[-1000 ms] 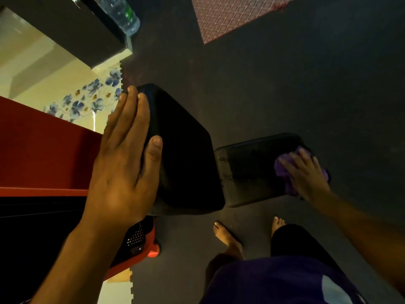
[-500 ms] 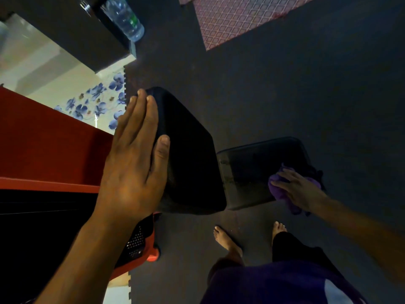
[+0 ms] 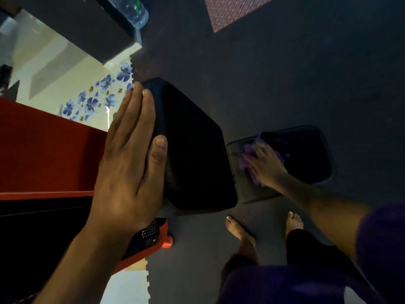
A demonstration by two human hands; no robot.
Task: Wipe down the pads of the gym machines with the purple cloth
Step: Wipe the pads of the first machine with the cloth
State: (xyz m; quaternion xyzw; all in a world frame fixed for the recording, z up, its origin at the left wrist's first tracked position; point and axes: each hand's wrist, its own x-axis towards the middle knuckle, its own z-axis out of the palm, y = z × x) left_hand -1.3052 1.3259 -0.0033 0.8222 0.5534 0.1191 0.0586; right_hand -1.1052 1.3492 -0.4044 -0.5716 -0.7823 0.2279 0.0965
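Note:
Two black pads of a gym machine fill the middle of the view. My left hand point(image 3: 129, 163) lies flat with straight fingers against the left side of the upper pad point(image 3: 192, 150). The lower seat pad point(image 3: 306, 154) sits to the right, nearer the floor. My right hand point(image 3: 266, 165) presses the purple cloth point(image 3: 247, 160) onto the left part of that seat pad, fingers spread over the cloth. Most of the cloth is hidden under the hand.
A red and black machine frame point(image 3: 43, 154) runs along the left. A plastic water bottle point(image 3: 131, 9) lies on a dark ledge at the top. Dark rubber floor mats point(image 3: 285, 73) surround the pads; my bare feet point(image 3: 241, 231) stand just below them.
My right hand has slid the purple cloth leftward across the seat pad, from its right edge to its left part. My left hand stays flat on the upper pad.

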